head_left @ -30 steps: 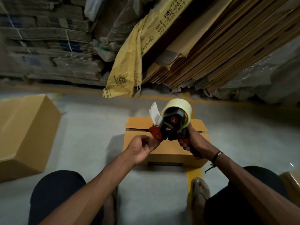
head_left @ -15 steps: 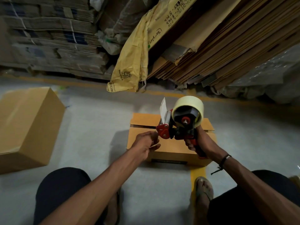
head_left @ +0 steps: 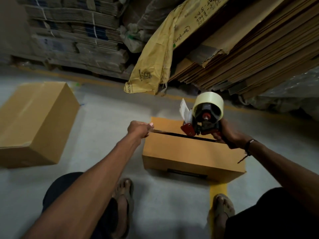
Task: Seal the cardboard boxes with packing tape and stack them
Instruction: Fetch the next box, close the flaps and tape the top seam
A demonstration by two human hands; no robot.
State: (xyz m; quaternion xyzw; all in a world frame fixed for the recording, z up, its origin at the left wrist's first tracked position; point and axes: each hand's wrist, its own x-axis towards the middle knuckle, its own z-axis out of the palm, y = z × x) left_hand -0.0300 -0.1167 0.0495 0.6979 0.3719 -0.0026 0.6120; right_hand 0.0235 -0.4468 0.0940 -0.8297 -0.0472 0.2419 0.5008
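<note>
A larger plain brown cardboard box [head_left: 34, 123] lay well to the left of the left hand's fingers, apparently closed; whether taped, I cannot tell. The smaller brown cardboard box [head_left: 189, 152] under both hands was unsealed, its top seam gaping dark, so taping and stacking remained. The right hand [head_left: 227, 135] gripped the red-and-black tape dispenser with its pale roll [head_left: 205, 116] over the seam's right end. The left hand [head_left: 139, 129], arm outstretched, pinched the clear tape end [head_left: 155, 130] at the left edge.
</note>
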